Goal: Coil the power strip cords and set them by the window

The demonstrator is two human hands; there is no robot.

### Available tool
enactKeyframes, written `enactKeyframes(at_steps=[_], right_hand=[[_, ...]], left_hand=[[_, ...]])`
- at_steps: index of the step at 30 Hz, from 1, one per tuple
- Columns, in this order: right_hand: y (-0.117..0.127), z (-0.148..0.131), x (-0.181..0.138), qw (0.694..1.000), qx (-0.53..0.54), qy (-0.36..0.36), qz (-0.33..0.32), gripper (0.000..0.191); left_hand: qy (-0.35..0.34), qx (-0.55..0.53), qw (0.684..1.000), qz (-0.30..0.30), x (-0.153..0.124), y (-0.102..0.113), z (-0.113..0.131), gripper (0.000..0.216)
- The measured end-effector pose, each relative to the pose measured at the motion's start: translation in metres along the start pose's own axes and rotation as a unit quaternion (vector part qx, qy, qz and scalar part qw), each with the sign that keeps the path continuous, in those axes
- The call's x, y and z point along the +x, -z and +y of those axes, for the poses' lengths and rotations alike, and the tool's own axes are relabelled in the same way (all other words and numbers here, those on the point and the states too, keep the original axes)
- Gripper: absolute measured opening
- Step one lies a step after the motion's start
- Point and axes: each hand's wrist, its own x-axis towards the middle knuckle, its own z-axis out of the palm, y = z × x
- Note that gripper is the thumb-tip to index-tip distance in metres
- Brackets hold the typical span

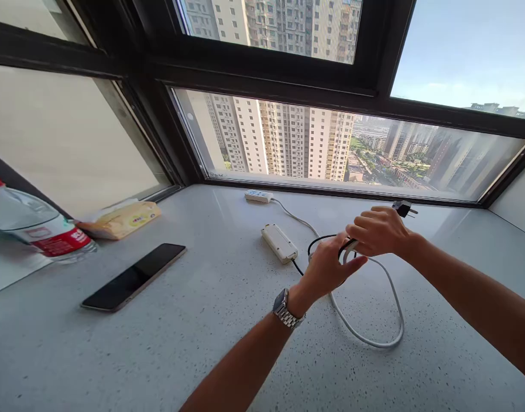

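Observation:
My left hand (329,268), with a metal watch on its wrist, and my right hand (378,232) meet over the grey stone sill (211,320). Both grip a bundle of black cable (316,243) and white cable (374,337). A black plug (403,208) sticks out behind my right hand. The white cable loops on the sill below my hands. The black cable runs to a cream rectangular adapter (279,243) lying just left of my hands.
A white power strip (258,196) lies by the window (331,143), its cord running toward my hands. A dark phone (134,277) lies face up at left. Beyond it are a tissue pack (123,220) and a water bottle (39,229) on its side.

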Motion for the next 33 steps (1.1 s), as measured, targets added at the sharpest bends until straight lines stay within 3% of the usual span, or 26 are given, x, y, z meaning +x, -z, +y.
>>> enactKeyframes(at_steps=[2,3,6,8,10,13,16,19,22,25,29,33], right_hand=[[0.004,-0.004,0.017,0.999,0.003,0.016,0.039,0.024],[0.005,-0.005,0.022,0.997,-0.002,0.008,0.073,0.023],[0.0,-0.014,0.028,0.973,-0.011,-0.077,0.216,0.02],[-0.011,-0.026,0.023,0.94,0.007,-0.155,0.304,0.025],[-0.027,-0.041,0.016,0.913,0.047,-0.218,0.341,0.034],[-0.05,-0.057,0.006,0.894,0.148,-0.292,0.307,0.046],[-0.06,-0.06,-0.001,0.856,0.301,-0.328,0.264,0.051],[-0.052,-0.054,-0.009,0.82,0.438,-0.317,0.188,0.037],[-0.032,-0.045,-0.024,0.792,0.516,-0.319,0.064,0.043],[-0.012,-0.033,-0.041,0.751,0.563,-0.345,-0.001,0.046],[0.003,-0.019,-0.058,0.712,0.59,-0.379,0.04,0.052],[0.005,-0.011,-0.064,0.654,0.611,-0.425,0.137,0.052]], left_hand=[[0.074,-0.125,0.984,-0.106,0.015,0.011,0.008,0.045],[0.107,-0.195,0.968,-0.119,0.02,0.017,0.011,0.047],[0.156,-0.346,0.925,-0.011,0.028,0.035,0.016,0.048],[0.154,-0.374,0.913,0.052,0.029,0.044,0.018,0.052],[0.145,-0.364,0.918,0.063,0.029,0.05,0.018,0.053],[0.096,-0.316,0.942,0.062,0.027,0.049,0.017,0.057],[0.003,-0.245,0.967,0.073,0.025,0.045,0.017,0.059],[-0.104,-0.157,0.978,0.091,0.024,0.042,0.016,0.058],[-0.186,-0.059,0.976,0.101,0.024,0.042,0.01,0.05],[-0.186,0.054,0.978,0.079,0.025,0.041,-0.001,0.029],[-0.116,0.2,0.97,0.07,0.028,0.033,-0.022,0.008],[-0.078,0.267,0.956,0.097,0.031,0.026,-0.049,0.025]])
